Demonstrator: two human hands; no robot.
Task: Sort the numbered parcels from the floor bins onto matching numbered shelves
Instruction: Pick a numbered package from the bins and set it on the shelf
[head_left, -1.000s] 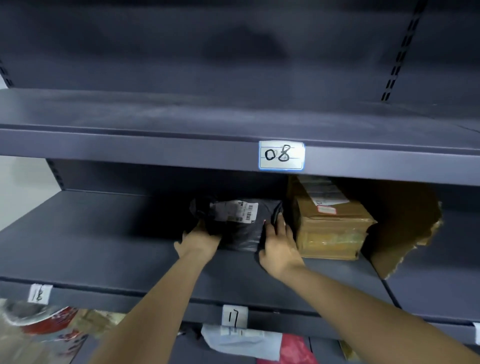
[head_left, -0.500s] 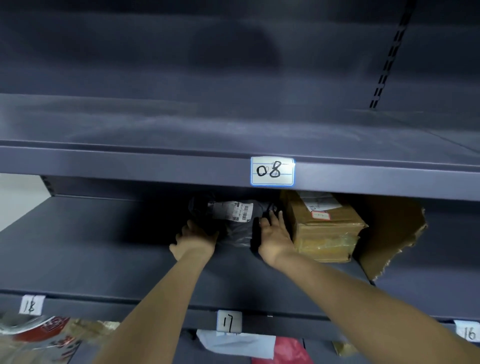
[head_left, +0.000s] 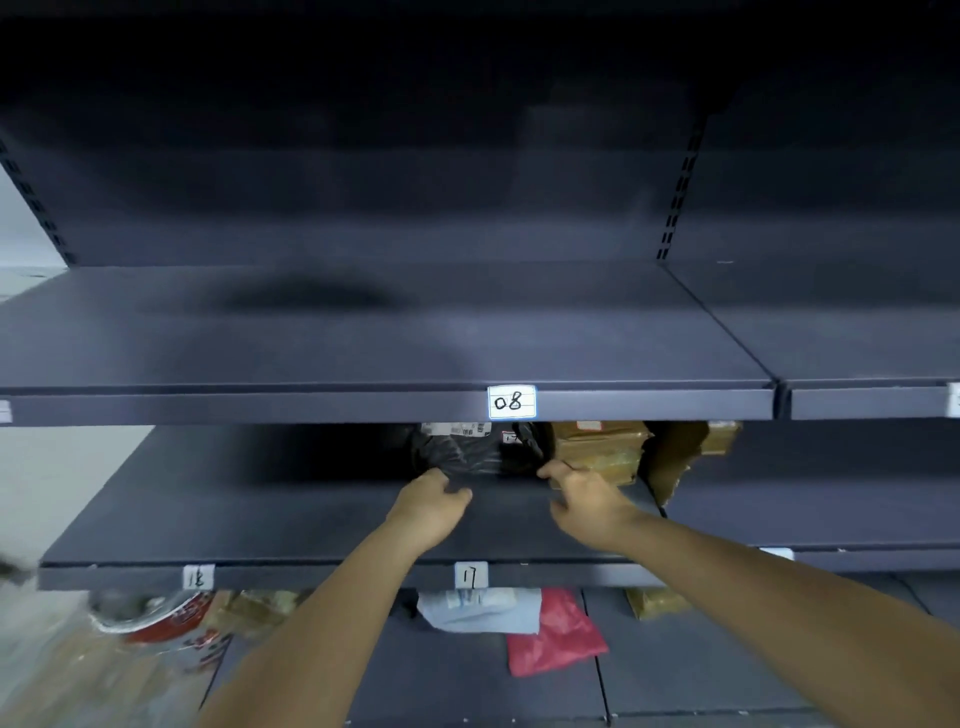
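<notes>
- left hand (head_left: 431, 501) and right hand (head_left: 582, 491), fingers curled, each pinch the near edge of a crumpled black plastic parcel (head_left: 467, 454).
- parcel lies on the dark grey metal shelf (head_left: 260, 519) tagged 17, just beside a brown cardboard box (head_left: 597, 447).

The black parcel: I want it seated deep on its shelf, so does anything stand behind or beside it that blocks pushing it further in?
Nothing visible blocks it. The black parcel has a cardboard box close on its right; the space behind it is hidden.

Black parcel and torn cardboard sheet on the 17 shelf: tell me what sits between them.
In the head view a taped brown cardboard box sits between the black parcel and the torn cardboard sheet, close beside the parcel.
</notes>
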